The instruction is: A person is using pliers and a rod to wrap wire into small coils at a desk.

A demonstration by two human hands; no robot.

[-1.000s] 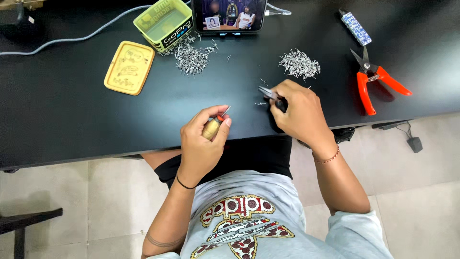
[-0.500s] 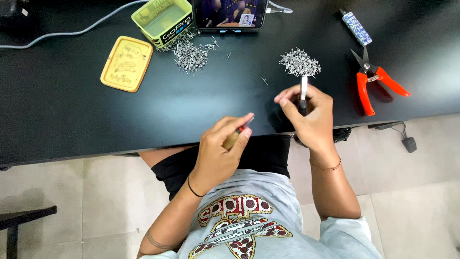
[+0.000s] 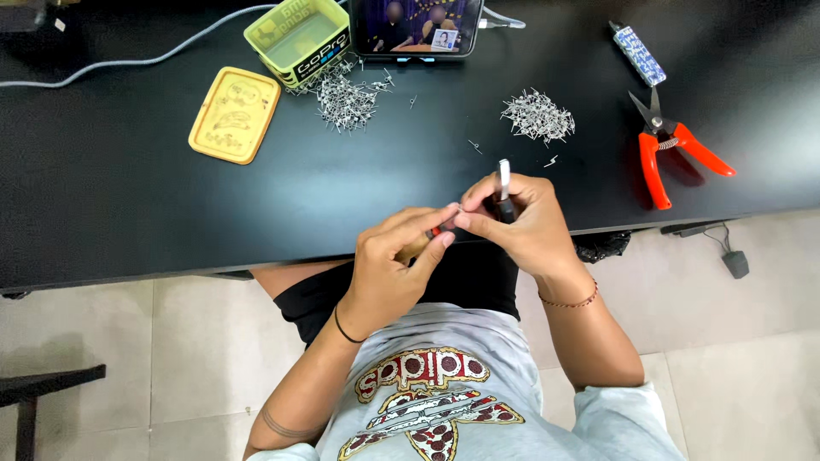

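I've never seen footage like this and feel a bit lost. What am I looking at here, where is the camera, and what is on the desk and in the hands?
There is no machine: the camera sits on a person's head and looks straight down at their own two hands over a black desk. The left hand pinches a small object with a red part, too hidden to name. The right hand grips a slim tool with a pale tip, and the fingertips of both hands meet. On the desk lie two heaps of tiny metal pieces, a yellow lid, a green tin, a phone showing video, red-handled cutters and a small patterned case.
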